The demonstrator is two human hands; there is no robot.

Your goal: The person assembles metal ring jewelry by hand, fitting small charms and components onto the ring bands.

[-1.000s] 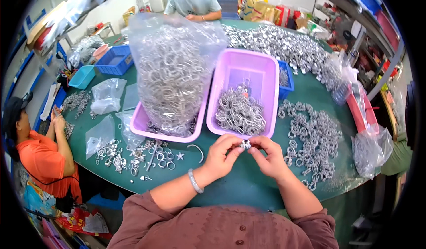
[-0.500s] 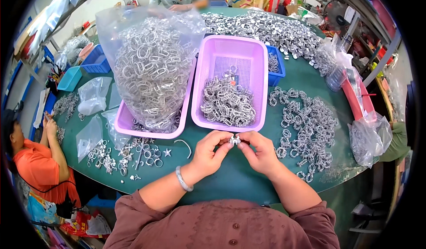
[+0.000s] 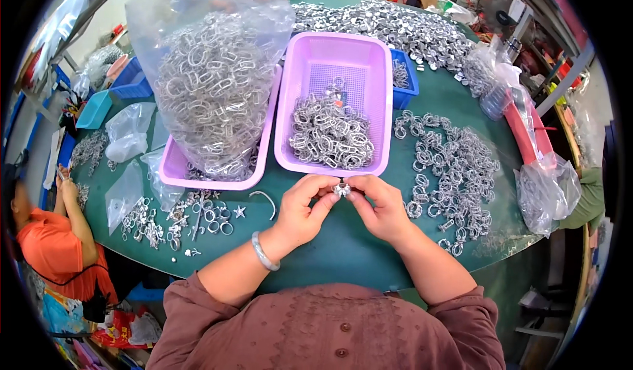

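Note:
A small silvery metal piece [image 3: 341, 190] is pinched between both my hands, just in front of the right purple basket [image 3: 284, 147]. The thumb and fingers of my left hand [image 3: 304, 205] grip its left side; my right hand [image 3: 377, 206] holds its right side the same way. Fingertips cover part of it, so its exact kind does not show. Inside that basket lies a heap of silvery metal links [image 3: 333, 132]. To the right of my right hand, many similar ring-shaped links [image 3: 458, 172] are spread over the green table [image 3: 316, 264].
A large clear bag [image 3: 214, 93] of metal links stands in the left purple basket [image 3: 173, 179]. Loose rings and star pieces [image 3: 211, 219] lie at left. Silvery parts [image 3: 389, 30] cover the far side, near a blue bin [image 3: 403, 93]. A person in orange [image 3: 56, 238] works at left.
My view has shifted slightly, so the table and baskets appear higher. Both hands still pinch the metal piece, which seems turned a little between the fingers.

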